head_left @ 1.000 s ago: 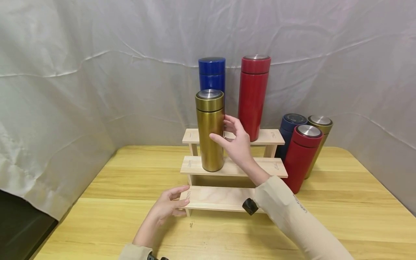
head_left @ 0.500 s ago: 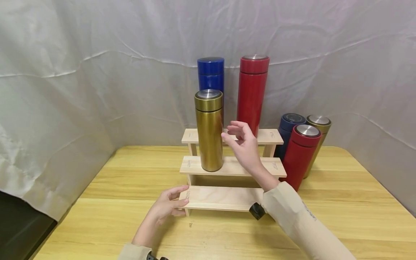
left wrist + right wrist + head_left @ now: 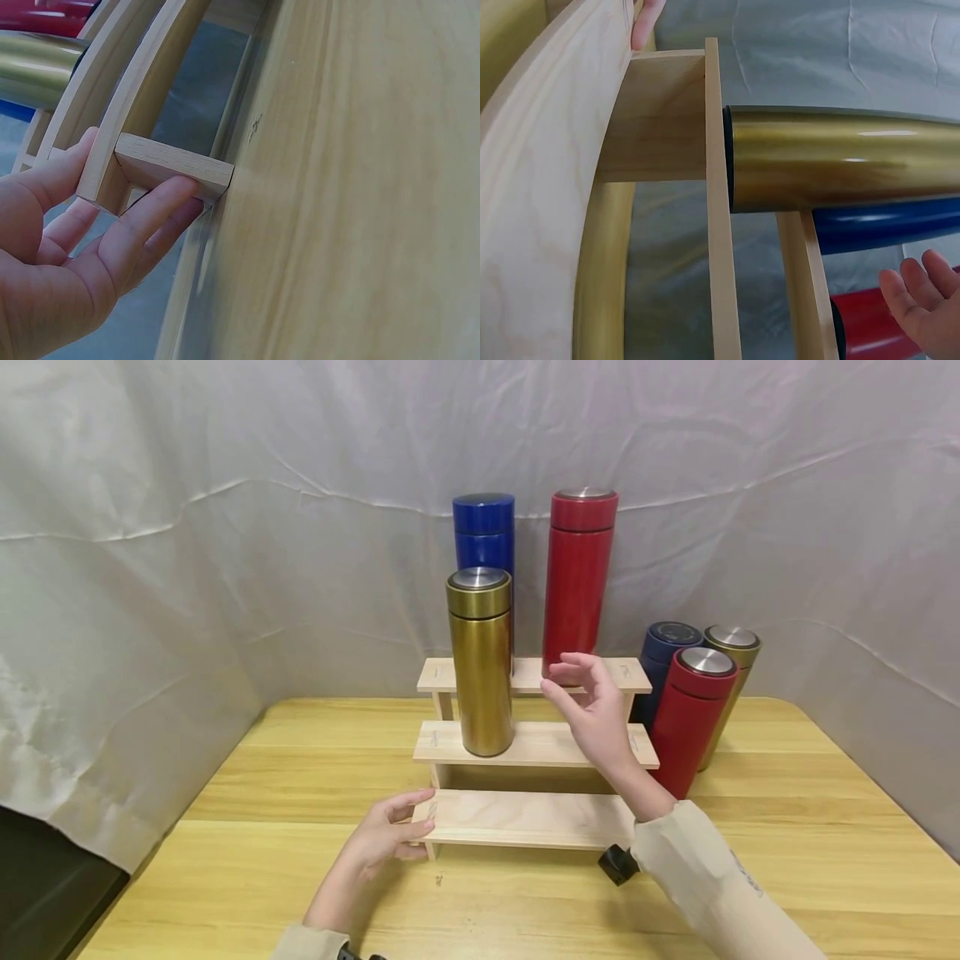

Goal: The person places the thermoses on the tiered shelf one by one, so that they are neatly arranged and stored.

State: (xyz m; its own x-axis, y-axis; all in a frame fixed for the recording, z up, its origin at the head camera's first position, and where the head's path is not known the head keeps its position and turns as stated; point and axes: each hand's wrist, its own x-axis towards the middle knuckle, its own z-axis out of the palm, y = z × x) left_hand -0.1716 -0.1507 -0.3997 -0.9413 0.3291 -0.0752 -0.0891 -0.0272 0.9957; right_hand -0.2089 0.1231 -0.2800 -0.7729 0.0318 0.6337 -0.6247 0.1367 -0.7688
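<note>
Closest in, the cuff of a loose beige cloth sleeve (image 3: 720, 877) sits on the right arm, with a small black block-shaped device (image 3: 618, 864) just by it, over a yellow wood-grain table (image 3: 247, 877). Here's the left hand (image 3: 381, 833), and it has hold of a three-tiered pale wooden stand (image 3: 536, 742): the thumb bears on the left end of the lowest step (image 3: 525, 818) and, in the left wrist view, fingers lie under it against the leg. Up a tier, and there's the tall gold metallic cylinder bottle (image 3: 483, 677) with a silver-topped lid, upright on the left half of the middle step (image 3: 555, 747), free of any hand! To its right hangs the right hand (image 3: 596, 706), fingers gently bent, thumb parted from them, nothing in its grasp, well apart from the gold bottle. Over at the right, three bottles cluster beside the stand: a matte red cylinder (image 3: 693, 727) in front, a navy cylinder (image 3: 660, 664) and a second gold cylinder (image 3: 742, 668) behind. On the top step (image 3: 442, 675), a glossy royal-blue cylinder bottle (image 3: 483, 527) rises partly hidden behind the gold one, a glossy red cylinder bottle (image 3: 577, 585) to its right, and creased grey cloth (image 3: 337, 568) backs everything.
</note>
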